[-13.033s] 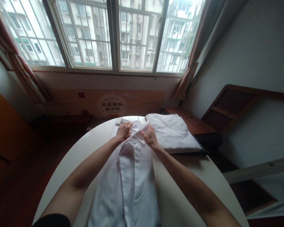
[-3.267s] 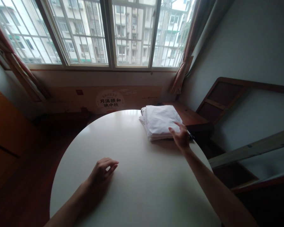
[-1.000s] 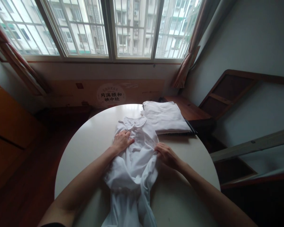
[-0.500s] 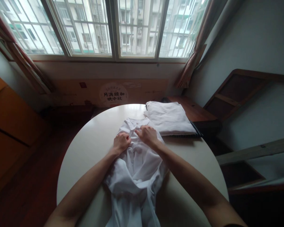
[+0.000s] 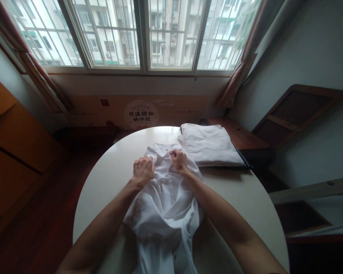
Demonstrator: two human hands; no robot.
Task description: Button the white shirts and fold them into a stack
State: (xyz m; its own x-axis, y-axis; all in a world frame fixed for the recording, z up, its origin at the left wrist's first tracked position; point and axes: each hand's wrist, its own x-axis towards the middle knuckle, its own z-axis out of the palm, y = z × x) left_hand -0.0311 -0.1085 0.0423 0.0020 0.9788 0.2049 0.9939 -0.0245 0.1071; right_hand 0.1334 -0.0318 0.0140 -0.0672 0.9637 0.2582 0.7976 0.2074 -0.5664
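Note:
A white collared shirt lies lengthwise on the round white table, its collar toward the window and its lower part hanging toward me. My left hand is closed at the shirt's left shoulder edge, with cloth at its curled fingers. Just below the collar, my right hand pinches the front of the shirt. Loose folds run down the shirt between my forearms. The fingertips of the left hand are partly hidden.
Folded white cloth sits on a dark striped piece at the table's back right. A wooden cabinet stands at left, a low wooden furniture piece behind the table. Wooden frames lean along the right wall.
My left hand has shifted left, from near the shirt's middle to its left shoulder edge. The right hand has moved slightly up toward the collar. The whole view has swung slightly.

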